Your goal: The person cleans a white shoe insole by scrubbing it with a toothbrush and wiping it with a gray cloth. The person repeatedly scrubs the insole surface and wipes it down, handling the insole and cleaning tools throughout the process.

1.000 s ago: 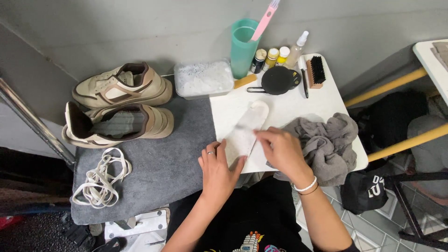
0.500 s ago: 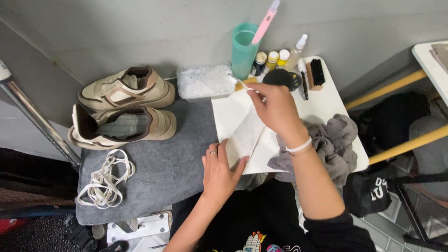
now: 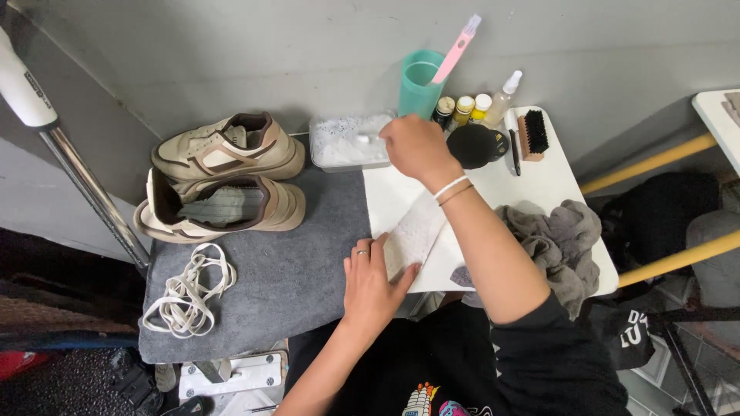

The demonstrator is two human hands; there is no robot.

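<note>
On the bench (image 3: 555, 185), a grey mat (image 3: 301, 293) carries two beige shoes (image 3: 223, 181) and loose laces (image 3: 189, 289). The white insole (image 3: 412, 235) lies across the bench's white top, its near end pinned under the left hand (image 3: 374, 281), fingers flat and spread. The right hand (image 3: 416, 146) pinches a small white brush (image 3: 366, 139) over the foamy tub (image 3: 343, 142).

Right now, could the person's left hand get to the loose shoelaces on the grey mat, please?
Probably yes: the left hand rests on the white insole, and only bare grey mat separates it from the shoelaces.
</note>
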